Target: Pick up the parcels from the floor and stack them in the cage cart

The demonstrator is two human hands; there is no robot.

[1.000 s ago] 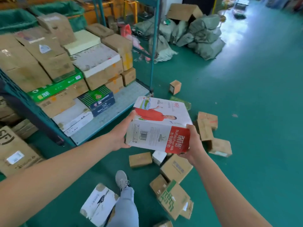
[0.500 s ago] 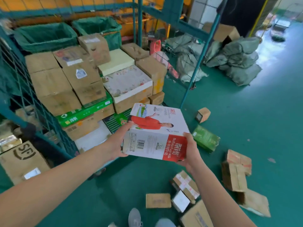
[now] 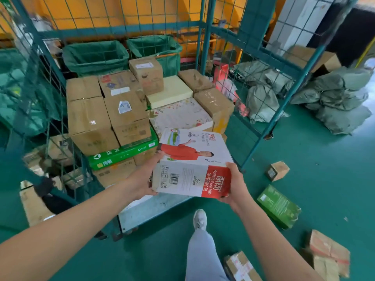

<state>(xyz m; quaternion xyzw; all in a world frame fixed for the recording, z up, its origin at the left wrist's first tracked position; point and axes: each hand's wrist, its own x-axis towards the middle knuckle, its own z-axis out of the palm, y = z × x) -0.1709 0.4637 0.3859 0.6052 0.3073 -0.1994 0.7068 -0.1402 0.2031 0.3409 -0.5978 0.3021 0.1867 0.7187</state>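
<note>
The cage cart (image 3: pixel 205 43) already holds a good stack of cartons, so much of the work looks done. The left hand (image 3: pixel 143 177) and right hand (image 3: pixel 235 185) clasp a milk carton (image 3: pixel 192 163) by its ends, fingers curled round it, just before the cart's open front. At least 4 parcels are left on the floor, a green box (image 3: pixel 279 205) among them.

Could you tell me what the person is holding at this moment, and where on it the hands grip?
Both hands hold a milk carton box: the left hand grips its left end, the right hand its red right end.
</note>
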